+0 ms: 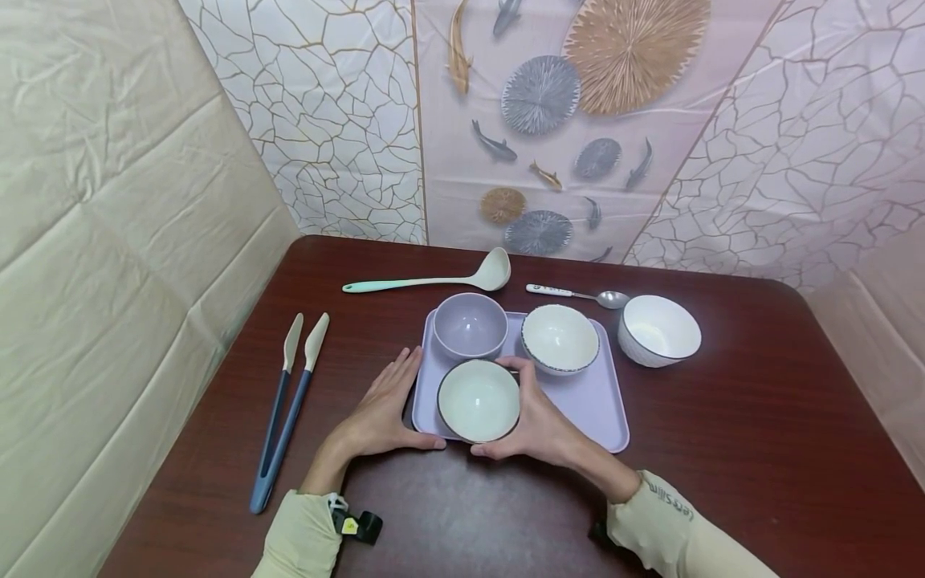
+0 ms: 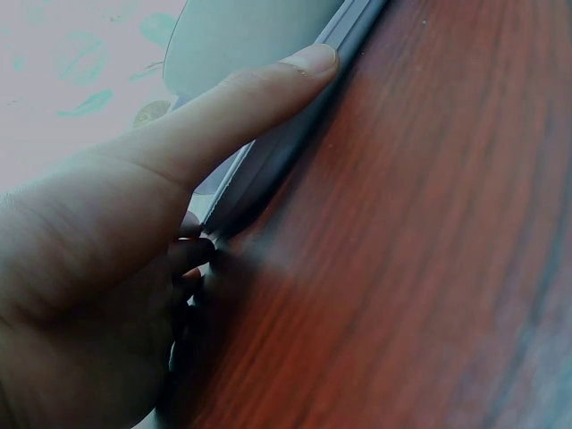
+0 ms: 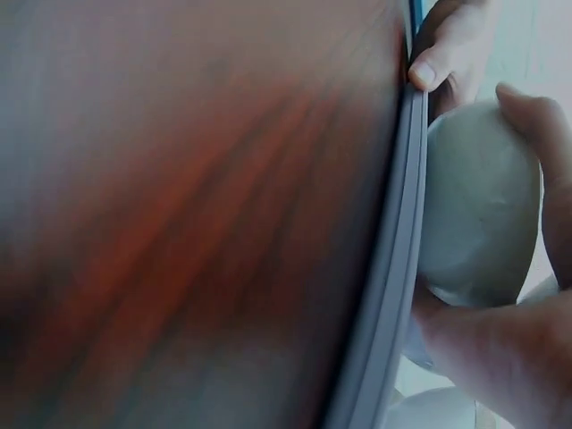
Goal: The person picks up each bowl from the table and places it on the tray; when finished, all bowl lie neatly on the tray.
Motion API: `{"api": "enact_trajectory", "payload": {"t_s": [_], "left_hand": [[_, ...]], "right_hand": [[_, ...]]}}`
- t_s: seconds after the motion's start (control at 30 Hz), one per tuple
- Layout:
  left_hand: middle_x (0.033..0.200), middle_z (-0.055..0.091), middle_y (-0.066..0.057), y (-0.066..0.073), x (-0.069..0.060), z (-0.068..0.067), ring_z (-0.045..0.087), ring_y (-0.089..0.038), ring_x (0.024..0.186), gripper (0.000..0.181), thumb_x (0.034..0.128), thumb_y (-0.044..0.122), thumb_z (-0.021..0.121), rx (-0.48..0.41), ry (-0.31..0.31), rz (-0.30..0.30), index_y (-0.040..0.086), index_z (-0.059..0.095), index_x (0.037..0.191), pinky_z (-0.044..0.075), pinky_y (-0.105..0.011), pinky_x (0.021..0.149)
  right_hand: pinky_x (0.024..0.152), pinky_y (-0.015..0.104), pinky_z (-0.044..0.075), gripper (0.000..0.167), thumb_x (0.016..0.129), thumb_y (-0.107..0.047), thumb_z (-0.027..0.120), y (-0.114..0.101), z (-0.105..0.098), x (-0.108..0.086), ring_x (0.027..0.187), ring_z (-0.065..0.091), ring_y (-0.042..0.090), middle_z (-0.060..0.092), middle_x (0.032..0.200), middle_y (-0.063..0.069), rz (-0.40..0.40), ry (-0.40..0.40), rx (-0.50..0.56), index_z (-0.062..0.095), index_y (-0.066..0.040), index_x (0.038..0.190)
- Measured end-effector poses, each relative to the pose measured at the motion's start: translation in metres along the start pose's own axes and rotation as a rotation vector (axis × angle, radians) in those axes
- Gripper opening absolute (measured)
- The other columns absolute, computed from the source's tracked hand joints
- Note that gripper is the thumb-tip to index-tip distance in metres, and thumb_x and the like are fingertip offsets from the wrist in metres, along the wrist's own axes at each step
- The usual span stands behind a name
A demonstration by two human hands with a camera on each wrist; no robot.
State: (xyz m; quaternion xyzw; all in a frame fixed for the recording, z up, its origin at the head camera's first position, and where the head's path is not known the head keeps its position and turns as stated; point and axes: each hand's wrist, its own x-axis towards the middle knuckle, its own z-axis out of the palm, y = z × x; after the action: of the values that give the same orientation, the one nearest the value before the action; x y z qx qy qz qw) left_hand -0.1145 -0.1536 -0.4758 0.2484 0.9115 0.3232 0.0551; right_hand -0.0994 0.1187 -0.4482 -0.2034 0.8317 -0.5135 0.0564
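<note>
A white bowl with a dark rim [image 1: 478, 400] stands at the front left of the lilac tray [image 1: 592, 409]. My right hand [image 1: 538, 421] curves round its right side, thumb in front; the right wrist view shows the same hand [image 3: 500, 349] against the bowl [image 3: 478, 206]. My left hand [image 1: 386, 413] lies at the tray's front left corner, fingers straight along the left side. In the left wrist view, the thumb of that hand [image 2: 116, 223] touches the tray's edge [image 2: 277, 152]. Behind stand a lilac bowl [image 1: 470, 325] and a speckled-rim bowl [image 1: 560, 339], both on the tray.
Tongs [image 1: 289, 401] lie at the left on the dark red table [image 1: 759, 449]. Behind the tray are a ladle [image 1: 491, 271] and a spoon [image 1: 578, 295]. Another white bowl [image 1: 658, 330] stands right of the tray. Patterned cloth hangs beyond the table's back edge.
</note>
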Motion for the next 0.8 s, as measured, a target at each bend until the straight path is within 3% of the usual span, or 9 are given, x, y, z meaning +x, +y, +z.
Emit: {"api": "enact_trajectory", "payload": {"t_s": [0.23, 0.47, 0.67, 0.8], "left_hand": [[0.162, 0.011, -0.013, 0.0, 0.0, 0.0, 0.003, -0.026, 0.149, 0.133, 0.0653, 0.062, 0.083, 0.003, 0.0, 0.0, 0.004, 0.007, 0.157, 0.007, -0.044, 0.118], [0.162, 0.011, -0.013, 0.0, 0.001, 0.002, 0.003, -0.026, 0.149, 0.133, 0.0653, 0.063, 0.082, 0.003, -0.001, 0.003, 0.003, 0.007, 0.157, 0.007, -0.043, 0.118], [0.162, 0.01, -0.013, 0.0, 0.0, 0.002, 0.003, -0.025, 0.149, 0.134, 0.065, 0.064, 0.082, -0.001, 0.0, 0.004, 0.004, 0.006, 0.157, 0.007, -0.043, 0.118], [0.162, 0.01, -0.013, 0.001, 0.0, 0.0, 0.003, -0.025, 0.149, 0.134, 0.0644, 0.064, 0.083, -0.012, 0.002, -0.002, 0.004, 0.006, 0.157, 0.007, -0.043, 0.118]], "right_hand": [[0.109, 0.046, 0.03, 0.129, 0.052, -0.042, 0.097, -0.001, -0.003, -0.002, 0.129, 0.041, 0.022, 0.031, 0.145, 0.008, -0.019, -0.047, -0.034, 0.017, -0.008, 0.147], [0.111, 0.048, 0.028, 0.124, 0.058, -0.047, 0.094, -0.001, -0.01, -0.008, 0.135, 0.035, 0.022, 0.031, 0.148, 0.01, -0.02, -0.028, -0.078, 0.019, -0.007, 0.148], [0.109, 0.05, 0.033, 0.089, 0.076, -0.035, 0.086, -0.001, -0.026, -0.024, 0.135, 0.039, 0.03, 0.042, 0.144, 0.017, -0.021, 0.027, -0.057, 0.034, -0.003, 0.142], [0.104, 0.048, 0.041, 0.067, 0.084, -0.029, 0.08, 0.002, -0.037, -0.038, 0.129, 0.047, 0.026, 0.05, 0.138, 0.014, -0.022, 0.037, -0.074, 0.044, -0.004, 0.135]]}}
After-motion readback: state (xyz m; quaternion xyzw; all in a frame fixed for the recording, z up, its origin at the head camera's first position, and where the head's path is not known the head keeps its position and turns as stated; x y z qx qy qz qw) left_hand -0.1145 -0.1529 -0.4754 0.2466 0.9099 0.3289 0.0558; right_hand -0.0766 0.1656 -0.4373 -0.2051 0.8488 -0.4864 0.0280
